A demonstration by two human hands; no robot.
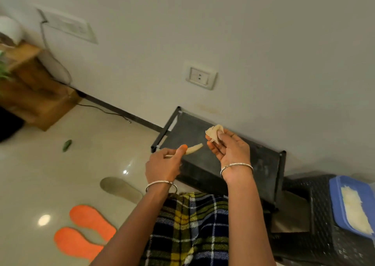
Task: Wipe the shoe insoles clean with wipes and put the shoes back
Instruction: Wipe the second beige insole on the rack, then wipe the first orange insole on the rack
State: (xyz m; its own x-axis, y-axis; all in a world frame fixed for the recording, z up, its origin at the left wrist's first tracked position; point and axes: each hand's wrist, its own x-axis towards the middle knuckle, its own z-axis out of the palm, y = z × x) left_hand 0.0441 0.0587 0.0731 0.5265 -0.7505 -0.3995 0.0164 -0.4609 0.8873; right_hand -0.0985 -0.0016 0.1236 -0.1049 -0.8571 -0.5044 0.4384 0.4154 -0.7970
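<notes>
- A black rack (188,131) stands against the wall at centre frame.
- Two orange insoles (91,221) and a grey insole (121,188) lie on the floor, lower left.
- At mid-frame the left hand (164,164) pinches a pale strip (194,149).
- Just beside it, the right hand (229,150) grips a crumpled wipe (215,131).

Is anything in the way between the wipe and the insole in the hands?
Nothing visible is. The right hand pinches the crumpled wipe, the left hand holds the beige insole, and only open air lies between them, above the black rack.
</notes>
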